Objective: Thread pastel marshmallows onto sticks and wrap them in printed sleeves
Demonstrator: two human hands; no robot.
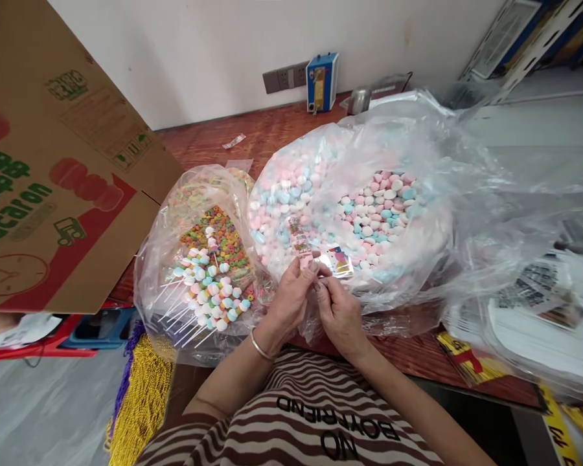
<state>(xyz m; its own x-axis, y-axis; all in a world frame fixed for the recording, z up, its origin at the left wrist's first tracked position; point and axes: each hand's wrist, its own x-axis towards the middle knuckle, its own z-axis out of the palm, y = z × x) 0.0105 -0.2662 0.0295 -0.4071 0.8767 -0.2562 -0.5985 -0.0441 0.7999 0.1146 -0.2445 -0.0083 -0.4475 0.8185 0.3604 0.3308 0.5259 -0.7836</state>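
My left hand [295, 291] is closed, its thumb and fingers pinched on a small printed plastic wrapper [298, 236] that sticks out beyond the fingertips. My right hand [339, 316] meets it, also pinched; what lies between its fingertips is too small to make out. Just past the fingers is a shiny packet [341, 262] with colourful print. Both hands are in front of a large clear bag of pink, white and blue marshmallows [383, 210]. To the left, several marshmallow sticks [214, 294] lie on a clear bag of coloured cereal rings [221, 233].
A large cardboard box [53, 168] stands at the left. At the wall are a blue device [322, 83], a socket strip [285, 77] and a metal cup [359, 101]. Plastic-covered papers [554, 317] lie at the right of the wooden table [199, 139]. Yellow fringe [143, 401] hangs below.
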